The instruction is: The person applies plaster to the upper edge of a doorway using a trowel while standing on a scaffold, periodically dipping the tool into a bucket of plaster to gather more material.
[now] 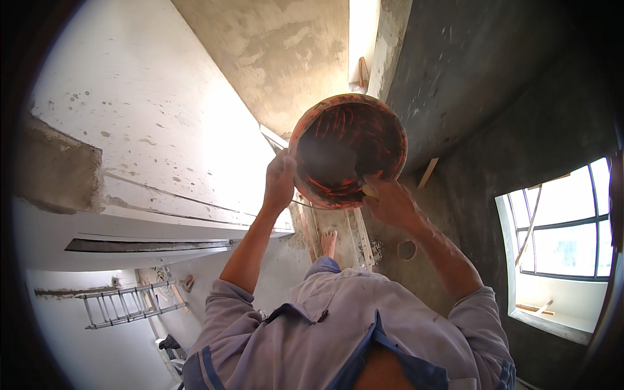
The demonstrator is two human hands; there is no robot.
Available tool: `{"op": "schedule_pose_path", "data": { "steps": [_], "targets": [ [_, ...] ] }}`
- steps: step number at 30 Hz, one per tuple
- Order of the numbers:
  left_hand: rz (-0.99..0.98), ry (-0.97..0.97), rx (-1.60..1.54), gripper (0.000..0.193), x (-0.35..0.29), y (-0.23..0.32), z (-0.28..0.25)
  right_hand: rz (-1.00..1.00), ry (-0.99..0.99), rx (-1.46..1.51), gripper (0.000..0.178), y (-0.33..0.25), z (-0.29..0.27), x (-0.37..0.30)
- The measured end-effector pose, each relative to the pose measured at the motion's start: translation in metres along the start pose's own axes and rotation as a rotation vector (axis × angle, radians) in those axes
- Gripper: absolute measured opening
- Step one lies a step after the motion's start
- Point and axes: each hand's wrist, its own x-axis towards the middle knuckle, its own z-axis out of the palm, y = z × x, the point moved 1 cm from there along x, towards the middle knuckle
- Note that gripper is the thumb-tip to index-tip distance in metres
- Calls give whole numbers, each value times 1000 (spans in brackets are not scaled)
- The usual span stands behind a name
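A round reddish-orange bucket (348,99) is raised in front of me, its mouth tilted toward me. Dark grey residue streaks its inner wall. My left hand (280,177) is closed on the bucket's left rim. At the lower right of the mouth, my right hand (392,203) is closed round the pale handle of a trowel (368,189). The trowel's dark, flat blade appears to reach inside the bucket, though it blends with the grey there. How much material lies at the bottom is hard to make out.
A bare foot (329,244) stands on a narrow plank (349,229) below me. A white wall (156,110) rises on the left, a dark grey plastered wall (481,84) on the right. A barred window (565,227) is at right; a ladder (133,304) is at lower left.
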Motion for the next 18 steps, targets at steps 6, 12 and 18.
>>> {"op": "schedule_pose_path", "data": {
  "steps": [6,12,18],
  "targets": [
    [83,154,-7,37,-18,10,22,-130,218,106,46,-3,-10,-17],
    [45,216,-69,32,-35,-3,33,-89,173,224,47,5,-19,-44],
    [-106,312,-377,31,-44,-57,48,-87,243,306,43,41,0,-63]
  ]
}}
